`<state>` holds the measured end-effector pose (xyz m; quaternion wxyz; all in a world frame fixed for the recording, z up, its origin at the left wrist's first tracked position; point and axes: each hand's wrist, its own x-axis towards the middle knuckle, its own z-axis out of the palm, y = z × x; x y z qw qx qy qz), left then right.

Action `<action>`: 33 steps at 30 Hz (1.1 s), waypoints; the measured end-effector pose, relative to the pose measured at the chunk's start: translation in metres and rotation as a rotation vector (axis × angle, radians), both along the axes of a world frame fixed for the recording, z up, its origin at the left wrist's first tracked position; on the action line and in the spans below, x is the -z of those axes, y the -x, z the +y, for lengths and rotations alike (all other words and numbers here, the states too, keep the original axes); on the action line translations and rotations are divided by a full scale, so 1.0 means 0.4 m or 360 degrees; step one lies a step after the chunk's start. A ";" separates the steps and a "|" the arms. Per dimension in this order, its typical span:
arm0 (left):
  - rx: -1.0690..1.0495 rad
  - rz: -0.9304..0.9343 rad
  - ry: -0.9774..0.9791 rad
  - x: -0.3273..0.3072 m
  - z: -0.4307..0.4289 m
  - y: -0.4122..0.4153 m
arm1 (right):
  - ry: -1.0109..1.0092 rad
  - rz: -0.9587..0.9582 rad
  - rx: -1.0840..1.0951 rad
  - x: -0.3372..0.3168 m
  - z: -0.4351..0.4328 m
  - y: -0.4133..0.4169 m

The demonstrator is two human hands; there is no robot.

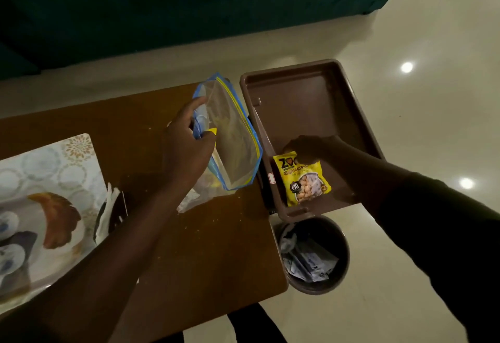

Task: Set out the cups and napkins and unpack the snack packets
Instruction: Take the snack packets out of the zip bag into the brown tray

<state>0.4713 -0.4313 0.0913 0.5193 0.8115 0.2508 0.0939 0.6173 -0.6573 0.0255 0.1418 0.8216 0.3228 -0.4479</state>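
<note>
— Forearms fill the bottom of the view, one bare on the left, one in a dark sleeve on the right. What is the right hand (pixel 311 149) doing?

— Its fingers are pinched closed on the top edge of a yellow snack packet (pixel 303 181), which lies inside the brown plastic tray (pixel 297 94), at the tray's near end.

— And the left hand (pixel 186 145)?

— Closed around the mouth side of a clear zip-lock bag (pixel 235 137) with blue and yellow seal strips. Thumb and fingers grip its left edge, and the bag stands tilted on the wooden table (pixel 140 131), just beside the tray's left wall. Something yellow shows through the plastic near the thumb; I cannot tell what it is.

— Where does the tray sit?

— At the table's right end, hanging partly over the edge. Below it on the pale tiled floor (pixel 433 99) stands a round dark waste bin (pixel 313 256) with crumpled wrappers inside.

— Anything on the left?

— A patterned placemat (pixel 54 175) with a bird design lies on the table's left part, and white cup-like shapes rest at its left edge, too blurred to be sure of. White paper (pixel 111 207), possibly napkins, stands just beside the mat's right edge.
</note>
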 end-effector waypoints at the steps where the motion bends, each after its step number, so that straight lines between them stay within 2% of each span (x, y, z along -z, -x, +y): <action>1: -0.0005 0.0003 -0.0006 0.000 0.000 0.000 | -0.0055 -0.0040 0.0031 0.015 0.000 0.002; 7: -0.0050 0.0032 0.0015 -0.003 -0.014 -0.018 | -0.0432 -0.0140 0.0283 -0.001 -0.027 -0.033; 12: -0.0107 0.0013 0.0040 -0.018 -0.011 -0.029 | -0.1284 -0.0693 0.0569 -0.192 0.053 -0.086; 13: -0.0112 0.0027 0.0045 -0.023 -0.009 -0.029 | -0.1464 -0.0720 0.0658 -0.240 0.091 -0.079; 14: -0.0111 0.0045 0.0047 -0.029 -0.005 -0.027 | -0.1646 -0.0592 0.0801 -0.286 0.134 -0.064; 16: -0.0113 0.0040 0.0071 -0.043 -0.003 -0.023 | -0.1838 -0.0005 0.1060 -0.352 0.222 -0.022; 17: -0.0115 0.0015 0.0076 -0.053 -0.002 -0.020 | -0.1727 0.0218 0.1054 -0.365 0.259 0.002; 18: -0.0116 -0.0011 0.0067 -0.061 -0.001 -0.016 | -0.1483 0.0345 0.0960 -0.363 0.292 0.023; 19: -0.0118 -0.0025 0.0045 -0.069 0.002 -0.013 | -0.1226 0.0423 0.0875 -0.349 0.318 0.041; 21: -0.0122 -0.0029 -0.0008 -0.082 0.008 -0.006 | -0.0824 0.0568 0.0927 -0.312 0.351 0.078; 22: -0.0124 -0.0025 -0.0027 -0.087 0.012 -0.001 | -0.0717 0.0592 0.0951 -0.285 0.362 0.095; 24: -0.0122 -0.0043 -0.0040 -0.097 0.018 0.010 | -0.0519 0.0410 0.0809 -0.244 0.375 0.120; 29: -0.0098 -0.0031 -0.0096 -0.092 0.036 0.039 | -0.0500 0.0319 0.0967 -0.166 0.422 0.169; 33: -0.0098 -0.0025 -0.0061 -0.084 0.046 0.059 | -0.0509 0.0365 0.1281 -0.103 0.454 0.205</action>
